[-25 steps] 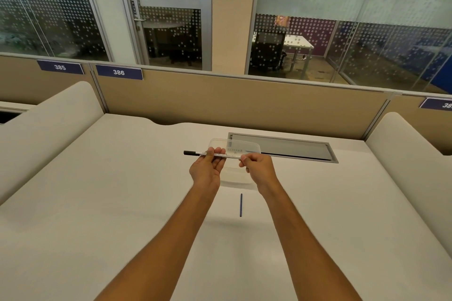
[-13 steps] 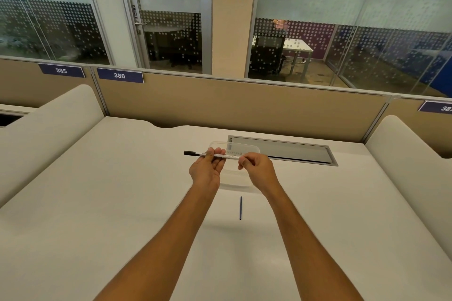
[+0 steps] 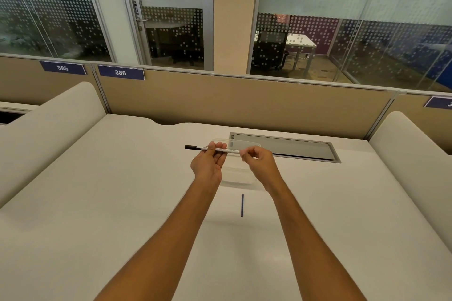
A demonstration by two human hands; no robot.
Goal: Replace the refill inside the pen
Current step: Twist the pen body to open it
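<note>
We hold the white pen (image 3: 212,150) level above the desk (image 3: 122,203): left hand (image 3: 208,162) pinches its middle, right hand (image 3: 256,162) pinches its right end. A dark blue refill (image 3: 242,205) lies on the desk, nearer us, beside a clear container (image 3: 238,176).

A dark blue rectangular label (image 3: 62,67) on the tan partition at eleven o'clock read "385" in white. Beside it, toward twelve, a matching blue label (image 3: 120,72) read "386". The white pen barrel (image 3: 220,150) carried print (too small to read).
</note>
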